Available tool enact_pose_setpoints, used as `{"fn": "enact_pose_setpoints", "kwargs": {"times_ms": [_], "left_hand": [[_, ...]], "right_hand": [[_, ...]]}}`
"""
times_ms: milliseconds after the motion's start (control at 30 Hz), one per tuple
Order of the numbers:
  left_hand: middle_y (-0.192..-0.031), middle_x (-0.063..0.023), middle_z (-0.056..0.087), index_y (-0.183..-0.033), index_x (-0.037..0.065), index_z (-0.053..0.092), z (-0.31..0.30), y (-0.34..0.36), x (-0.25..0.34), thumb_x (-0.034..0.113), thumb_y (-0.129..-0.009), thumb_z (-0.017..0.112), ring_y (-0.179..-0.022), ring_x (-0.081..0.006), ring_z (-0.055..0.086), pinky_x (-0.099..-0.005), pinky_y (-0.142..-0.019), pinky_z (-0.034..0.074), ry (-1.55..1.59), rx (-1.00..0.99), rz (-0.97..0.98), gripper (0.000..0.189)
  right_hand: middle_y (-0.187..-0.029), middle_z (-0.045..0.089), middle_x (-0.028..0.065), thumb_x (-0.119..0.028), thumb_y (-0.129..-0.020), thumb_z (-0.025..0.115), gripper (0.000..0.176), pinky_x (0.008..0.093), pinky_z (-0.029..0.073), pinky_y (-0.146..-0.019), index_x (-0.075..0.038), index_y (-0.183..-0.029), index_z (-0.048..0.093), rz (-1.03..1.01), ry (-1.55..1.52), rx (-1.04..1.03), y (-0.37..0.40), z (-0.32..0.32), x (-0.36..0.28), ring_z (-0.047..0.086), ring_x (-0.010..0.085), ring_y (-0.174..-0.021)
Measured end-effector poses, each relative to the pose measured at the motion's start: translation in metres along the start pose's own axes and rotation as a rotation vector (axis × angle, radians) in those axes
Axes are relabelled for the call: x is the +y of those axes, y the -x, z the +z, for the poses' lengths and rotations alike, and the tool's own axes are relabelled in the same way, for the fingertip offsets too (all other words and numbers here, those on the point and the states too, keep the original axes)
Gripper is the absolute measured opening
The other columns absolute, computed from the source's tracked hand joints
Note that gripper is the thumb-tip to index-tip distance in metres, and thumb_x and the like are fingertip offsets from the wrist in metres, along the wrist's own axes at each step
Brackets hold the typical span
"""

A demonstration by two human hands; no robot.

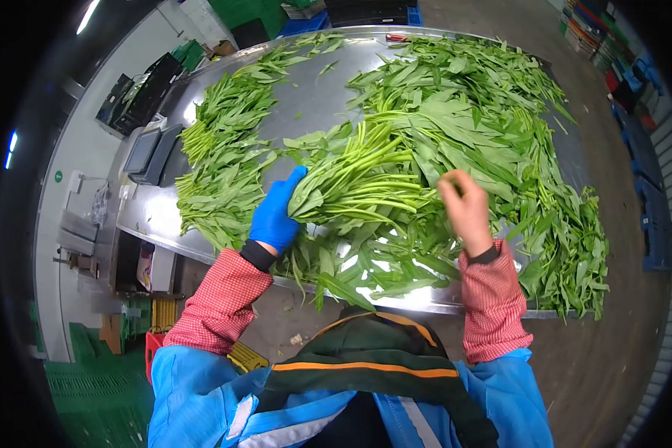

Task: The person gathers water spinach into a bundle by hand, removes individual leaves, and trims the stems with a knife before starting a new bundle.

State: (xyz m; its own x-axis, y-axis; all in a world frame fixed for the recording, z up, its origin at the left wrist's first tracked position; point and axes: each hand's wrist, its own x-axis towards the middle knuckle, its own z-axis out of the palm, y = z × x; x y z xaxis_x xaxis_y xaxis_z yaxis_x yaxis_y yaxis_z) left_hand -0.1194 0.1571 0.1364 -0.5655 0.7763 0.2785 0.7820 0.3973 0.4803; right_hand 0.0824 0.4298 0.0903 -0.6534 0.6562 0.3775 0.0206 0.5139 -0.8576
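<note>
In front of you, at the near side of a metal table (313, 97), a bundle of leafy greens (358, 183) lies between your two hands. Its long axis runs roughly left to right: the leafy part sits in your left hand (278, 213), and the pale stem ends fan out towards your right hand (467, 209), which is the nearer hand to those ends. Your left hand, in a smooth blue glove, is closed around the leaves. Your right hand is bare, just beyond the stem ends, its fingers bent in a narrow curl; you cannot tell from here whether they pinch anything. The stems are slim, round and glossy, light green and uneven at their tips; the leaves are flat, long and pointed, a duller green. Beneath and around the bundle lie more loose leaves, with shiny metal showing through. To the right spreads a thick, tangled heap of greens (493, 134); to the left runs a looser row of greens (224, 134), beside a grey box (149, 155) with hard, straight edges. Your red checked sleeves (220, 299) look like woven cloth, gathered over dark cuffs.
</note>
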Motion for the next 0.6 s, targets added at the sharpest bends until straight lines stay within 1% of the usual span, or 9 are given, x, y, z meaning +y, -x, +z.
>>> {"fn": "enact_pose_setpoints", "kwargs": {"times_ms": [67,133,267,300,400,467,533,567,600], "left_hand": [[-0.106,-0.0154,0.056,-0.139,0.017,0.042,0.003,-0.002,-0.001,0.0,-0.072,0.066,-0.098,-0.0349,0.057,-0.0373,-0.082,0.047,0.008,0.017,0.024,0.073],[-0.106,-0.0155,0.057,-0.137,0.016,0.044,0.004,-0.006,0.006,0.002,-0.073,0.067,-0.099,-0.0345,0.057,-0.0373,-0.084,0.047,0.02,-0.013,0.03,0.07],[-0.106,-0.0158,0.058,-0.136,0.016,0.046,0.008,-0.012,0.004,0.004,-0.074,0.068,-0.099,-0.0344,0.058,-0.0377,-0.085,0.047,0.038,-0.054,0.069,0.067],[-0.106,-0.0159,0.058,-0.136,0.016,0.046,0.008,-0.012,0.001,0.005,-0.074,0.068,-0.099,-0.0344,0.058,-0.0378,-0.085,0.047,0.034,-0.071,0.05,0.066],[-0.106,-0.0169,0.058,-0.135,0.015,0.046,0.006,-0.01,-0.008,0.006,-0.075,0.068,-0.098,-0.035,0.058,-0.0382,-0.085,0.047,0.039,-0.074,-0.022,0.065],[-0.112,-0.0171,0.06,-0.133,0.014,0.049,0.008,-0.007,-0.024,0.01,-0.075,0.07,-0.103,-0.0317,0.059,-0.0355,-0.089,0.046,0.115,-0.037,-0.078,0.062],[-0.115,-0.0167,0.06,-0.132,0.014,0.051,0.008,-0.005,-0.033,0.012,-0.075,0.072,-0.106,-0.0295,0.06,-0.034,-0.091,0.046,0.201,-0.009,-0.154,0.061],[-0.12,-0.0161,0.06,-0.131,0.012,0.052,0.004,-0.006,-0.032,0.014,-0.073,0.074,-0.109,-0.0273,0.059,-0.0328,-0.094,0.045,0.243,-0.021,-0.237,0.062],[-0.12,-0.0161,0.06,-0.131,0.012,0.052,0.001,-0.006,-0.03,0.014,-0.073,0.075,-0.109,-0.0273,0.059,-0.0329,-0.094,0.045,0.222,-0.027,-0.252,0.063]], "right_hand": [[-0.083,0.057,0.0076,-0.011,-0.078,0.063,0.015,0.0328,0.043,-0.063,-0.012,-0.093,0.062,-0.504,0.45,-0.064,0.003,0.004,-0.044,0.055,0.0243,-0.077],[-0.089,0.054,0.008,-0.01,-0.074,0.061,0.018,0.033,0.042,-0.07,-0.013,-0.091,0.061,-0.624,0.632,-0.171,0.004,0.017,-0.057,0.053,0.0223,-0.088],[-0.084,0.054,0.0061,-0.01,-0.073,0.06,0.012,0.0338,0.043,-0.07,-0.011,-0.085,0.06,-0.626,0.633,-0.306,0.001,0.027,-0.045,0.054,0.0221,-0.086],[-0.083,0.055,0.009,-0.007,-0.075,0.064,0.012,0.0345,0.044,-0.069,-0.008,-0.086,0.059,-0.598,0.453,-0.23,0.0,0.026,-0.04,0.055,0.0227,-0.08],[-0.072,0.057,0.005,-0.004,-0.079,0.06,0.006,0.0326,0.046,-0.059,-0.008,-0.084,0.058,-0.257,0.019,-0.134,-0.002,0.006,-0.024,0.056,0.0207,-0.065],[-0.068,0.056,0.0033,-0.005,-0.085,0.057,0.002,0.027,0.045,-0.052,-0.007,-0.086,0.056,0.007,-0.142,-0.149,-0.007,-0.015,-0.001,0.054,0.0133,-0.058],[-0.069,0.055,0.0003,-0.007,-0.088,0.057,0.004,0.0221,0.044,-0.05,-0.006,-0.091,0.055,0.301,-0.627,-0.055,-0.017,-0.044,0.011,0.051,0.0071,-0.059],[-0.069,0.054,0.0002,-0.006,-0.087,0.058,0.007,0.0204,0.044,-0.048,-0.006,-0.093,0.054,0.313,-0.779,0.003,-0.019,-0.057,0.022,0.05,0.0072,-0.057],[-0.072,0.056,0.0006,-0.008,-0.086,0.059,0.01,0.0214,0.044,-0.049,-0.004,-0.095,0.055,0.348,-0.853,-0.074,-0.019,-0.066,0.032,0.051,0.0078,-0.057]]}}
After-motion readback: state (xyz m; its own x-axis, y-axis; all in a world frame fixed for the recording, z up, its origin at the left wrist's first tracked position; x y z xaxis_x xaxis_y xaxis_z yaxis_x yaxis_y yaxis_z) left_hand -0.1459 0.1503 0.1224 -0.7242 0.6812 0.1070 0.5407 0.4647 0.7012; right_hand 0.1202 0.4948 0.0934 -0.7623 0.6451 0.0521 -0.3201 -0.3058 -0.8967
